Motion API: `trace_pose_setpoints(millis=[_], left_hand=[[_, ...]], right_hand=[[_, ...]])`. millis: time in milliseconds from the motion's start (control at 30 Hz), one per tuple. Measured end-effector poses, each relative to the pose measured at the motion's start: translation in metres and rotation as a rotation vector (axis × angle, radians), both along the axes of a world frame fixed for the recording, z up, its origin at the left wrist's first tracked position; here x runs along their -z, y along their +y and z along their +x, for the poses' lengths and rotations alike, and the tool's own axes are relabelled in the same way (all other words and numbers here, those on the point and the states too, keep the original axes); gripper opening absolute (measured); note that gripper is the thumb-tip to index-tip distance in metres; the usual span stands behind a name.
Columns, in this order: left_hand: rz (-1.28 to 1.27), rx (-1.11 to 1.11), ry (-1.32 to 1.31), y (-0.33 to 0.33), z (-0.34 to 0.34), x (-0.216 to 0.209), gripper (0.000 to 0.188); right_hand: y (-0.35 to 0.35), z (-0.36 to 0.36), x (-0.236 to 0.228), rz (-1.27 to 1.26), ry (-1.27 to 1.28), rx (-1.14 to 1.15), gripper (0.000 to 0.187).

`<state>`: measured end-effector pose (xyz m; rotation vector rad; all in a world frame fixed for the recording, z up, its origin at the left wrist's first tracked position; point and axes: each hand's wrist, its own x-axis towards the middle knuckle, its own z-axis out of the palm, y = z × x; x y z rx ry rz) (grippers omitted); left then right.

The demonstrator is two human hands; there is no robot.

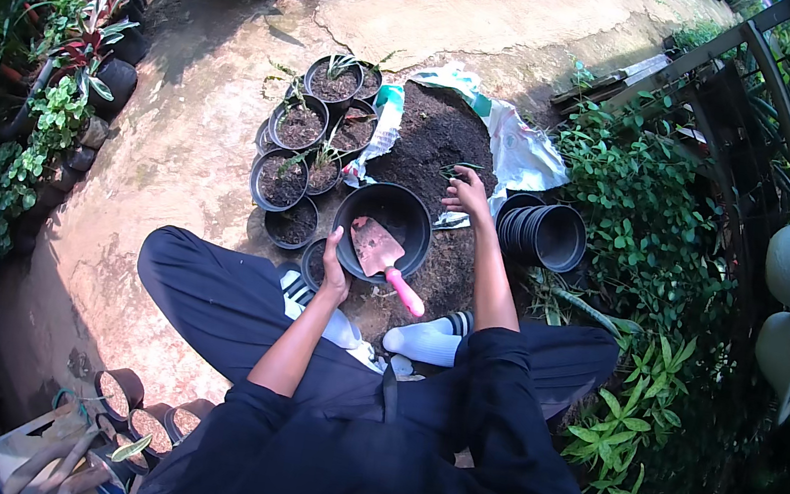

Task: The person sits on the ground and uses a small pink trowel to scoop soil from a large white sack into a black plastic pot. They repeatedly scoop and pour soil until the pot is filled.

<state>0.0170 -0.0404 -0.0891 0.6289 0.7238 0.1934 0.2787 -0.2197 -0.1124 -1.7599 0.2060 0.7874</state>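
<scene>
A wide black pot (423,245) stands in front of my feet, and a trowel (378,245) with a pink handle rests across it. My left hand (339,267) is closed on the pot's left side, thumb up near the rim; its other fingers are partly hidden. Over the right part of a dark soil heap (431,136), my right hand (467,195) has bent fingers. Thin green leaves of a small plant (450,168) show at its fingertips, and it appears to hold them. The soil lies on an opened white and green sack (521,154).
Several small black pots with soil and seedlings (299,124) cluster left of the heap. A stack of nested black pots (558,238) lies on its side at the right. Leafy bushes (627,179) border the right. More soil-filled pots (149,430) stand at the lower left.
</scene>
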Motion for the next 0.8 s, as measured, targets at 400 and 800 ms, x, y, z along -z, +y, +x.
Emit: trace_pose_setpoints(millis=[400,800], left_hand=[[0.015,-0.076,0.010,0.007,0.001,-0.001,0.070],[0.034,-0.019,-0.091,0.002,0.016,0.030,0.070]], right_hand=[[0.035,0.041,0.073,0.116,0.017,0.311,0.044],[-0.033,-0.025,-0.050,-0.119,-0.734,-0.088,0.034]])
